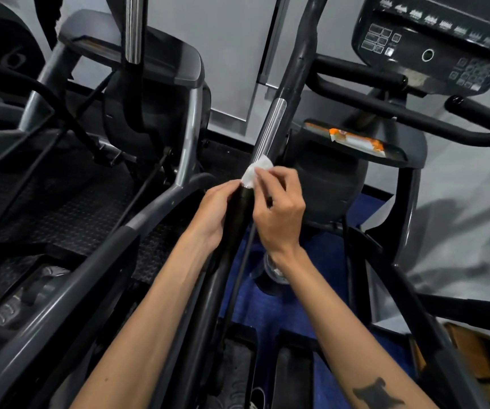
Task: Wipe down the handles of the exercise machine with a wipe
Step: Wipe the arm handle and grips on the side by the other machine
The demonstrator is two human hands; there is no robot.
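A long handle bar point(270, 125) of the exercise machine runs up through the middle of the view, black below and chrome in its middle stretch. A small white wipe point(256, 171) is pressed against the bar where chrome meets black. My right hand point(279, 208) pinches the wipe with its fingertips from the right side. My left hand point(218, 211) wraps around the black lower part of the bar just under the wipe, fingers partly hidden behind it.
The machine's console point(432, 39) with buttons sits at the upper right above black fixed handlebars point(400, 113). A second machine point(137, 72) stands to the left with its own chrome bar point(134, 28). Foot pedals point(237, 367) and blue floor lie below.
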